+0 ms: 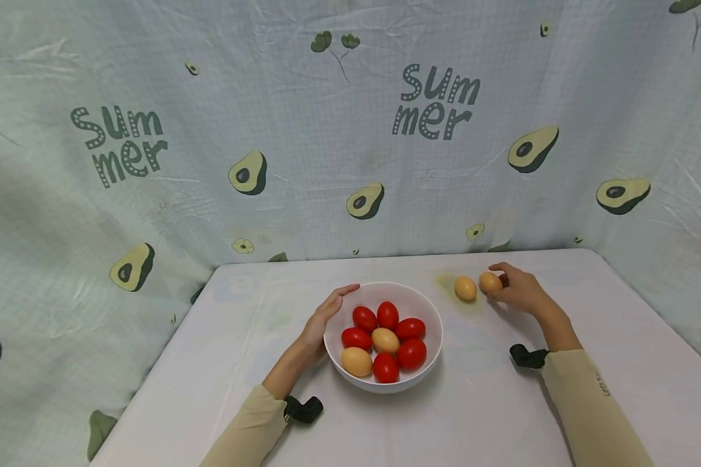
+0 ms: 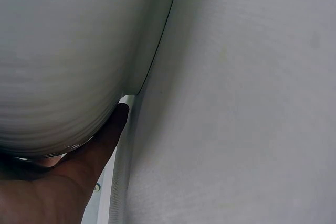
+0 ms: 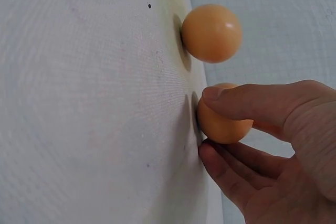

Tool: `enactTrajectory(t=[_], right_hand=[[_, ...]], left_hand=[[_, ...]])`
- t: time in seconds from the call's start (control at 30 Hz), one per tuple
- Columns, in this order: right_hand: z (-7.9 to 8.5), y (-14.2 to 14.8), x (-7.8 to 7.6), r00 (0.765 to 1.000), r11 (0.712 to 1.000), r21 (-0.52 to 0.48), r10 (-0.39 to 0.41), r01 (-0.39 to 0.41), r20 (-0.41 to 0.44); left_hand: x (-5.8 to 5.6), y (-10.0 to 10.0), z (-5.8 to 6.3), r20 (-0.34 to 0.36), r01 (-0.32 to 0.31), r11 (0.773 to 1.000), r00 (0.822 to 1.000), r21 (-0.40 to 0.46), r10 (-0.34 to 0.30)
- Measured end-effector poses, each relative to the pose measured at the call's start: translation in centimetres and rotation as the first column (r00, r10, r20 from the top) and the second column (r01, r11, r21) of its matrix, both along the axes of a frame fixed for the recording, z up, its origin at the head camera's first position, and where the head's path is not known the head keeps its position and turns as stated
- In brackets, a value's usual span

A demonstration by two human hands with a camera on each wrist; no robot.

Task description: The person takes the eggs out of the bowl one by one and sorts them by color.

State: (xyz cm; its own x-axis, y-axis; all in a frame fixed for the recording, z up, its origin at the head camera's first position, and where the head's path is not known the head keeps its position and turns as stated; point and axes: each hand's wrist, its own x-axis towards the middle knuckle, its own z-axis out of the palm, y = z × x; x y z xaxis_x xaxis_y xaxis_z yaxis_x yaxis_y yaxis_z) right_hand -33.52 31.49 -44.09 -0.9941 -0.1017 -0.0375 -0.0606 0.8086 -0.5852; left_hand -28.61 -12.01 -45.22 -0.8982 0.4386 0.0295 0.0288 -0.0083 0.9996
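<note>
Pinching a tan egg (image 1: 490, 283) with the right hand (image 1: 520, 290), over to the right of the white bowl (image 1: 411, 301) and a bit beyond it. Clamping onto that egg with thumb on one side and fingers on the other, going by the right wrist view. Not managing to tell lifted from resting there, tbh. Also seeing a second tan egg (image 1: 465, 288) just beside it, nearer the bowl, with a slim gap in between, on a yellowish stain (image 1: 446, 283) on the white tabletop (image 1: 491, 408).

Resting the left hand (image 1: 321, 324) against the left side of the bowl, running along the outer wall up to the far-left rim. Holding those fingers fairly straight, but not really able to tell how close together, what with being partly hidden by the bowl.

Counting six glossy red egg-shaped things (image 1: 411, 354) inside the bowl, plus two more tan eggs (image 1: 357, 361), one around the middle and one at the near-left. Wearing beige sleeves (image 1: 590, 402) and black wrist gear (image 1: 306, 410) on both arms, nearer than the bowl. Noticing a pale avocado-and-"summer" print cloth (image 1: 304, 117) behind the bowl, past the far table edge.
</note>
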Motion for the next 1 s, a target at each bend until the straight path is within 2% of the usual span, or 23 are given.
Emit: enactTrajectory(t=[0.2, 0.47, 0.73, 1.0], right_hand=[[0.7, 0.1, 0.2, 0.999, 1.000, -0.007, 0.027, -0.027, 0.024], [2.9, 0.0, 1.2, 0.995, 0.996, -0.008, 0.094, -0.094, -0.018], [5.9, -1.9, 1.9, 0.979, 0.987, 0.051, 0.158, -0.152, -0.126], [8.4, -4.9, 3.6, 0.948, 0.972, -0.005, 0.230, -0.237, -0.221]], left_hand=[[0.0, 0.0, 0.0, 0.004, -0.005, 1.000, 1.000, -0.001, 0.005], [0.0, 0.0, -0.1, 0.001, -0.014, 1.000, 1.000, -0.004, 0.014], [0.0, 0.0, -0.1, 0.000, -0.013, 1.000, 1.000, -0.002, 0.013], [0.1, 0.0, 0.0, 0.001, -0.010, 1.000, 1.000, -0.001, 0.010]])
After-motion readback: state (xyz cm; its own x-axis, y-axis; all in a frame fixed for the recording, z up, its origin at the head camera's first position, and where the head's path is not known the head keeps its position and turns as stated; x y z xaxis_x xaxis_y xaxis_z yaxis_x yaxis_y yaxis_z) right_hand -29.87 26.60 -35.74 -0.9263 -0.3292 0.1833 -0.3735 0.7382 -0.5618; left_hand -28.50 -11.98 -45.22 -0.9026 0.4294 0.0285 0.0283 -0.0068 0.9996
